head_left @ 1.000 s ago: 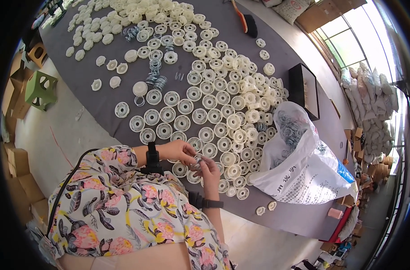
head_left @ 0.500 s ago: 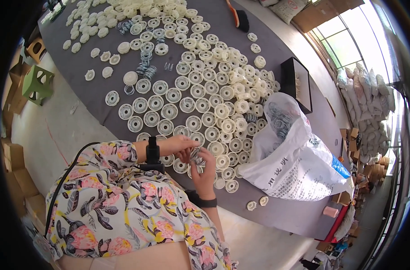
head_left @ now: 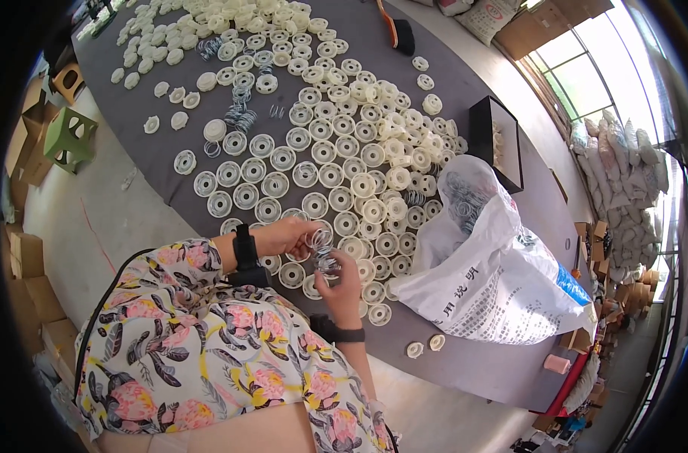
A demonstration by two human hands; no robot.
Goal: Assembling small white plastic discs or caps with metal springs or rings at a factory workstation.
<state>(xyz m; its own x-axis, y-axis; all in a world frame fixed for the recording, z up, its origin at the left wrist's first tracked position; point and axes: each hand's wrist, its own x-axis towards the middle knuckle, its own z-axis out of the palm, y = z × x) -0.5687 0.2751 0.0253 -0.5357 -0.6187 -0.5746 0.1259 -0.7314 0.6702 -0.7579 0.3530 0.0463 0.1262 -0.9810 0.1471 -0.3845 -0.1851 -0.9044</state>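
Note:
Over the near edge of the round parts, my left hand (head_left: 287, 235) pinches the upper end of a bunch of thin metal coil springs (head_left: 323, 243). My right hand (head_left: 342, 285) is closed round the lower end of that bunch, its thumb and fingers pressed on the coils. Where one spring ends and another starts, I cannot tell. Below and beyond the hands lie many round white plastic cups (head_left: 314, 204) with a hole in the middle, set side by side on the grey tabletop (head_left: 170, 143). A few cups hold a coil.
An open white plastic bag (head_left: 484, 279) of springs lies right of my hands. Behind it stands a black box (head_left: 496, 143). More springs (head_left: 240, 117) lie in a row among the cups; white parts (head_left: 208, 15) are heaped at the far end, near a brush (head_left: 397, 32). A green stool (head_left: 70, 137) stands left.
Both hands have shifted slightly, and the left has drawn up and away from the right. The springs between them now show more, stretched out in a longer line.

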